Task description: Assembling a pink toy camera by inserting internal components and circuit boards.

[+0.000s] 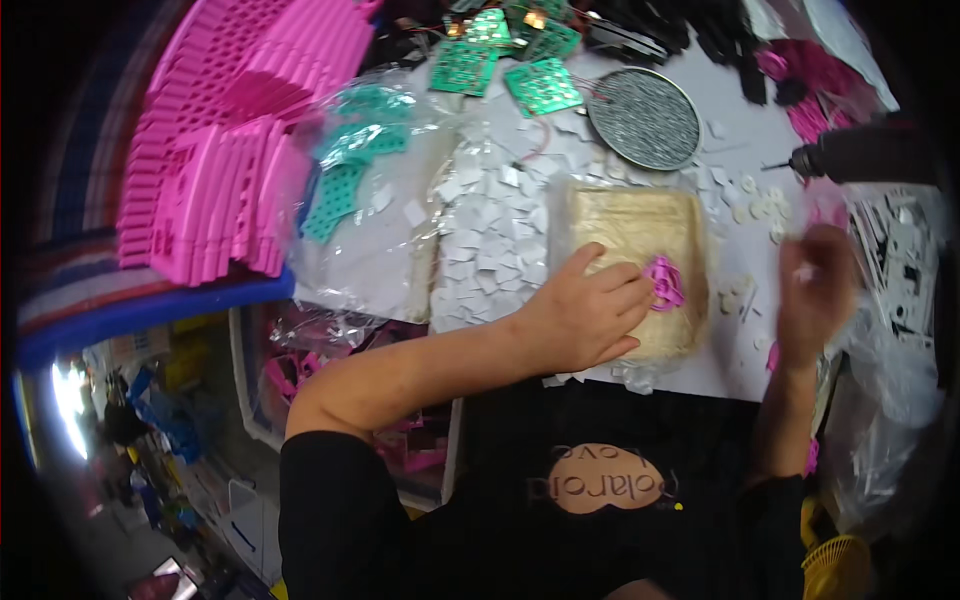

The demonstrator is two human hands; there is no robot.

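A small pink plastic part (pixel 663 284) lies on a beige pad (pixel 625 215) wrapped in clear plastic, in front of me. My left hand (pixel 590 308) reaches across the pad from the left, fingers bent and spread, thumb apart. Its fingertips are at the left side of the pink part; I cannot tell whether they press on it. To the right of the pad, my right hand (pixel 820 285) is raised and smeared by motion. A pale spot shows at its fingers, too blurred to name. Small round cream-coloured pieces (pixel 765 208) lie just beyond this hand.
White paper-like squares (pixel 490 250) cover the table left of the pad. Behind are a round tray of small metal pieces (pixel 645 118) and green circuit boards (pixel 543 86). Pink plastic panels (pixel 215 200) are stacked left. A dark power screwdriver (pixel 860 155) points inward from the right.
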